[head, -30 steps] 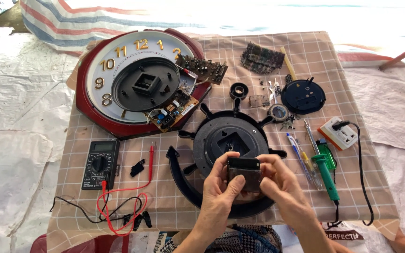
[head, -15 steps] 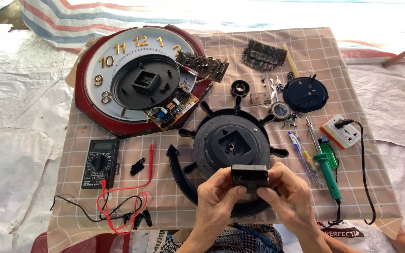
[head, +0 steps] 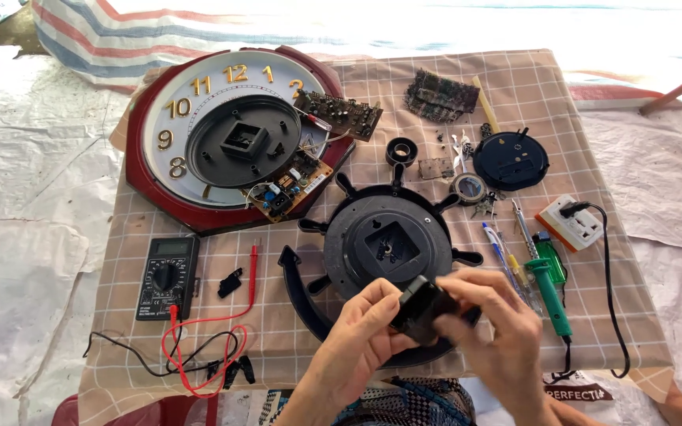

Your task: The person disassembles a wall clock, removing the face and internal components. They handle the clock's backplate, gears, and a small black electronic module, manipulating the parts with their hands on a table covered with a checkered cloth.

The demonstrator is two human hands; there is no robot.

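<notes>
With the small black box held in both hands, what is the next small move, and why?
Probably lower the black box toward the square hole in the round black clock back. Both the left hand and the right hand hold the box just in front of that hole, which looks empty.

The fingers of both the left hand point(head: 357, 347) and right hand point(head: 499, 335) hide much of the small black box point(head: 418, 309), motion-blurred, while the bottom edge at 6 o'clock cuts off both wrists.
</notes>
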